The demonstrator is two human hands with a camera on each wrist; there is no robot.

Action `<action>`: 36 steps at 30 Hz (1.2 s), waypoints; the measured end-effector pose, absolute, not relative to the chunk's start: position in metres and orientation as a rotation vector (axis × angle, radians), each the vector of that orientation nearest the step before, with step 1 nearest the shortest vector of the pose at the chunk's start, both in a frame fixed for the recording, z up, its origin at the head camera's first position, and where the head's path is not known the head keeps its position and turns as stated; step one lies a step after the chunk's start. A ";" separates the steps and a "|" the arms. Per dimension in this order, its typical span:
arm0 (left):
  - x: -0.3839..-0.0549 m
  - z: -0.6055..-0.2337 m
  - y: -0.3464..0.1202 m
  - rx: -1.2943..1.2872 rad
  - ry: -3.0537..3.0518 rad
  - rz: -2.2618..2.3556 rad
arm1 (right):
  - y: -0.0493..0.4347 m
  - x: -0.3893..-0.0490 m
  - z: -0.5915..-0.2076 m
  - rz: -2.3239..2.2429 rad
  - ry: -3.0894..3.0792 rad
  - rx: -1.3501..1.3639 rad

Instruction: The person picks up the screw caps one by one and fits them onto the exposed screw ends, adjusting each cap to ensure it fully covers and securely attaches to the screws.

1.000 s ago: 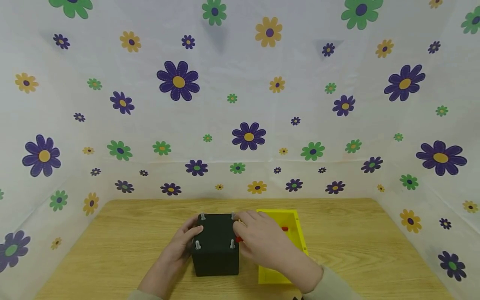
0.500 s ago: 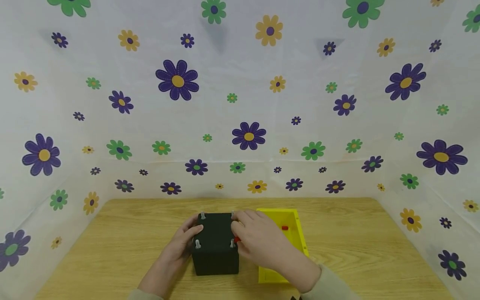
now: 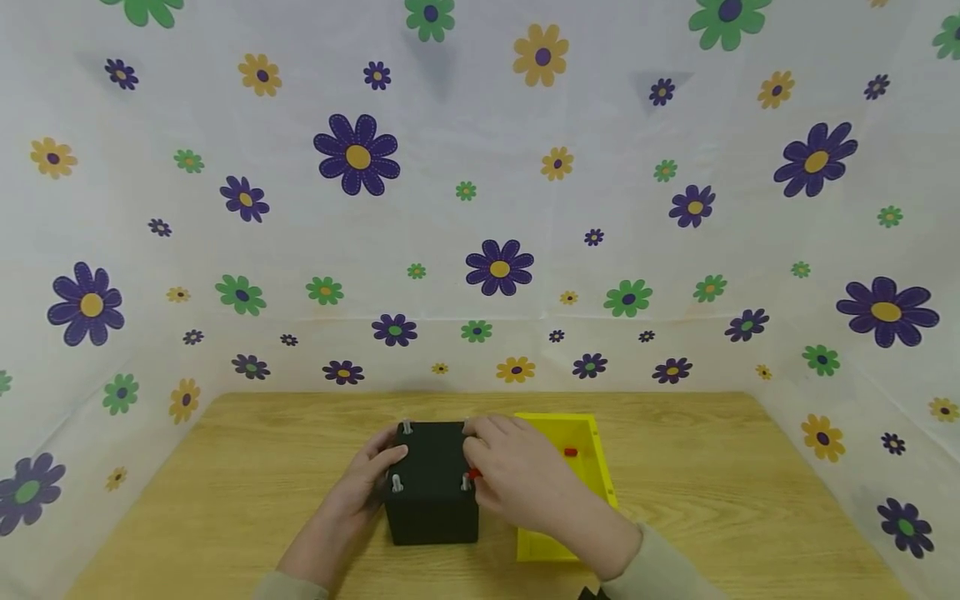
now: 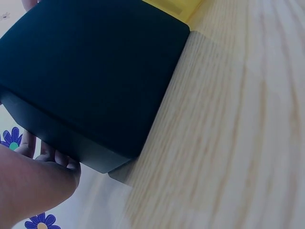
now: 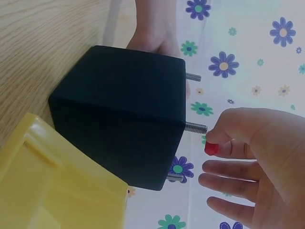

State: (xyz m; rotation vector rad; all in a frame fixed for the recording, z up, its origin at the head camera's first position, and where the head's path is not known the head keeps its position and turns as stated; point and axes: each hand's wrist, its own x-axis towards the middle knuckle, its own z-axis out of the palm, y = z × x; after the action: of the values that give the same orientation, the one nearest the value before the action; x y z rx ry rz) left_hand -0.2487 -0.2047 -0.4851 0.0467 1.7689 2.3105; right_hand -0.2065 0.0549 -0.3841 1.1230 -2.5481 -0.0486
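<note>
A black block [image 3: 431, 462] stands on the table, with a threaded metal stud rising from each top corner. My left hand [image 3: 367, 475] grips its left side, thumb over the top edge and the other fingers behind. In the right wrist view, my right hand [image 5: 267, 157] pinches a small red cap-like piece [image 5: 211, 148] between thumb and forefinger. The red piece is right by the tip of the near right stud [image 5: 196, 127]. The other fingers of that hand are extended. In the head view, the right hand mostly covers the far right stud.
A yellow bin [image 3: 543, 547] stands just right of the block, partly under my right forearm. Another small red piece [image 3: 571, 452] lies inside it. Wood-grain tabletop [image 3: 720, 492] spreads around, and a flower-printed white sheet [image 3: 570, 200] encloses the back and sides.
My right hand has shifted slightly left, bringing the red piece closer to the near right stud. The left hand keeps its hold on the block. The head view has tilted down slightly.
</note>
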 end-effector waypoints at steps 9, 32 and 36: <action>-0.249 -0.485 -0.205 0.032 1.775 2.304 | 0.056 -0.209 -0.385 -0.058 -2.542 1.131; -0.249 -0.485 -0.204 0.063 1.752 2.316 | 0.052 -0.210 -0.384 0.012 -2.541 1.171; -0.248 -0.484 -0.204 0.068 1.760 2.313 | 0.052 -0.210 -0.384 0.041 -2.536 1.182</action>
State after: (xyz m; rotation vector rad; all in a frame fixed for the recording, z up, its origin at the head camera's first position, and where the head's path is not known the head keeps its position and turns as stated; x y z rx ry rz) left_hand -0.2480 -0.2042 -0.4844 0.0680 1.7599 2.3133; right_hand -0.2096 0.0515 -0.3844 1.1825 -2.5362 0.0411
